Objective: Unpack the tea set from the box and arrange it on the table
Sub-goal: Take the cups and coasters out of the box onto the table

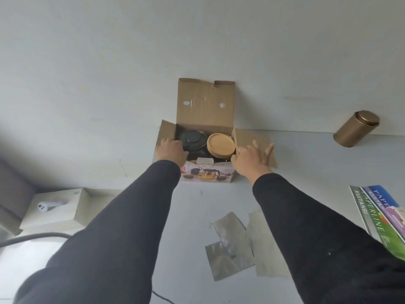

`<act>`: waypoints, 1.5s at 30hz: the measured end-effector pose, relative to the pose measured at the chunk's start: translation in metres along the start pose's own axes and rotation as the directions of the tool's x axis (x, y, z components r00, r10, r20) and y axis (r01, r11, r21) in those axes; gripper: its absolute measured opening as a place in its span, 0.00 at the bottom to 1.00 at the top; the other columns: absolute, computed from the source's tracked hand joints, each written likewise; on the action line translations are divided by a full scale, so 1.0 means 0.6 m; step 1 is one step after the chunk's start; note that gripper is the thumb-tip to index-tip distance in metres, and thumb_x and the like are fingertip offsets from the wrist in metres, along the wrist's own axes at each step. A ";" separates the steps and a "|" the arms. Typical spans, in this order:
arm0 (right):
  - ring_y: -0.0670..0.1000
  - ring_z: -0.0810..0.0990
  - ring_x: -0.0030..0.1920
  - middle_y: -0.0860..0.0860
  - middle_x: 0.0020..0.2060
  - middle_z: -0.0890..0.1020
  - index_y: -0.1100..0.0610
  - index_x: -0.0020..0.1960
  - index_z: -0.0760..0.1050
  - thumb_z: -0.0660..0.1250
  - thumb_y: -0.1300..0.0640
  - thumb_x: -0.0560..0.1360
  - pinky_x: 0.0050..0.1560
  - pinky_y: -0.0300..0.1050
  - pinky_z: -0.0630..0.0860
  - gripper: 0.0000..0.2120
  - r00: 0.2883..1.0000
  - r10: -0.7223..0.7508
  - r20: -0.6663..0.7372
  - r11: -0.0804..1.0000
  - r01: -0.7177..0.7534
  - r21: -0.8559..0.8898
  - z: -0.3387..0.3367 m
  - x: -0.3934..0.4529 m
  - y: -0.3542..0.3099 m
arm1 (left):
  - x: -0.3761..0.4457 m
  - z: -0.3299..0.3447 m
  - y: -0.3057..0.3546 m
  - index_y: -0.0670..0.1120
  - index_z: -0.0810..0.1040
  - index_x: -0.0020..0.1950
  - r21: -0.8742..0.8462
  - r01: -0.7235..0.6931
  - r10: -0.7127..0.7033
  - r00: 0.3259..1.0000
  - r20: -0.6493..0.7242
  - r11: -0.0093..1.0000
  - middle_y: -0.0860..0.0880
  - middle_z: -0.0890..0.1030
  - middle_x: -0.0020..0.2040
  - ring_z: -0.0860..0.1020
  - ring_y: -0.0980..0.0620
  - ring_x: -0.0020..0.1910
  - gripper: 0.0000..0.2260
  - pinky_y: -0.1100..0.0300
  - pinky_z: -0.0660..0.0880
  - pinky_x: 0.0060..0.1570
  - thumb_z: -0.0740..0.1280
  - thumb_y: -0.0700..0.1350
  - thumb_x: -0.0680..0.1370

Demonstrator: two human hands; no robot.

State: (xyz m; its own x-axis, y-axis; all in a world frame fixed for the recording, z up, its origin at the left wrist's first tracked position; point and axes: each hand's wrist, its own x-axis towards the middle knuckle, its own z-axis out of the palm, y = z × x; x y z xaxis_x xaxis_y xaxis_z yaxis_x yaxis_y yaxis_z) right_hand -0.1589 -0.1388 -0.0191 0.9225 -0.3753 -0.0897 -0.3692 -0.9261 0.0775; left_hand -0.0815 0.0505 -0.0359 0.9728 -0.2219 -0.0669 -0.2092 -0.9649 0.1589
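An open cardboard box [207, 175] with tea-set pictures on its front stands against the wall, its lid flap [206, 102] upright. Inside I see a black teapot lid [192, 139] on the left and a round wooden lid [221, 144] on the right, with a small white block [205, 160] at the front. My left hand [173, 150] rests on the box's left edge beside the teapot, fingers curled down. My right hand [252, 157] lies at the box's right edge over the side flap [252, 137], fingers spread, holding nothing.
A gold cylindrical tin [356, 128] stands at the back right. Silvery foil sheets [230, 242] and a paper sheet [265, 244] lie on the table near me. Printed booklets [381, 211] sit at the right edge. A white box [57, 209] with a small white device is at the left, near a grey cable [32, 236].
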 end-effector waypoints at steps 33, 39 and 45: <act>0.61 0.64 0.69 0.57 0.72 0.58 0.55 0.76 0.50 0.77 0.48 0.65 0.65 0.56 0.68 0.50 0.879 -0.430 0.206 0.836 0.301 0.460 0.038 0.163 -0.012 | 0.057 0.020 0.074 0.47 0.75 0.67 0.365 -0.469 0.302 0.852 0.428 0.804 0.46 0.80 0.57 0.79 0.47 0.55 0.16 0.59 0.76 0.53 0.62 0.38 0.79; 0.61 0.66 0.68 0.57 0.72 0.60 0.55 0.76 0.52 0.77 0.47 0.64 0.65 0.56 0.69 0.50 0.885 -0.430 0.181 0.839 0.317 0.441 0.040 0.162 -0.012 | 0.053 0.024 0.072 0.45 0.74 0.66 0.374 -0.430 0.265 0.869 0.417 0.821 0.44 0.80 0.56 0.79 0.45 0.54 0.15 0.59 0.75 0.51 0.63 0.38 0.79; 0.59 0.67 0.67 0.57 0.69 0.65 0.57 0.75 0.55 0.78 0.44 0.61 0.65 0.53 0.69 0.51 0.896 -0.430 0.110 0.815 0.333 0.474 0.021 0.145 -0.004 | 0.036 -0.002 0.068 0.43 0.72 0.64 0.324 -0.353 0.223 0.900 0.375 0.878 0.44 0.79 0.56 0.79 0.46 0.53 0.12 0.59 0.74 0.47 0.61 0.39 0.80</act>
State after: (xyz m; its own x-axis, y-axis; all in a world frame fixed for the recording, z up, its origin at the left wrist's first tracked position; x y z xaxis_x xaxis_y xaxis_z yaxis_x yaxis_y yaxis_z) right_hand -0.0793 -0.1696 -0.0396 0.9732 0.0576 -0.2227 -0.0470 -0.8980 -0.4376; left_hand -0.0688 0.0065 -0.0294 0.7914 -0.4675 -0.3940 -0.5590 -0.8143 -0.1566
